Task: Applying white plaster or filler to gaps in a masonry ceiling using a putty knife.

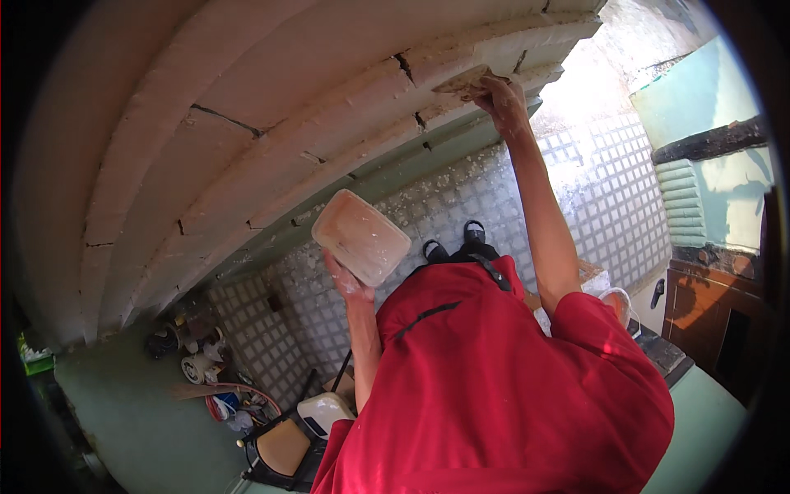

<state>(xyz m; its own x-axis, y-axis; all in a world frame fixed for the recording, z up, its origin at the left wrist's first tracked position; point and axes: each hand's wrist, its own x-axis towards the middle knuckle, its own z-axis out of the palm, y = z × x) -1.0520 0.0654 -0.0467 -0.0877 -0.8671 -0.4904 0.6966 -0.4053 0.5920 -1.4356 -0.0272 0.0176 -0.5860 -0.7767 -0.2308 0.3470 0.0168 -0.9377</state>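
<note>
My left hand (346, 281) holds up a rectangular whitish plastic tub (362, 236), smeared inside with pale plaster, in front of my red shirt (494, 387). My right hand (500, 97) is stretched far out and grips a flat putty blade (461, 80). The blade lies pressed against a stepped, cracked white plaster moulding (329, 107) that runs across the upper left of the view. A dark crack (403, 66) shows in the moulding just left of the blade.
A pale tiled floor (609, 189) lies far below, with my black shoes (473, 233) on a raised stand. At lower left are a chair (280, 449) with a white canister (322, 412), and several buckets and tools (202, 358). A brown wooden cabinet (708, 317) stands at right.
</note>
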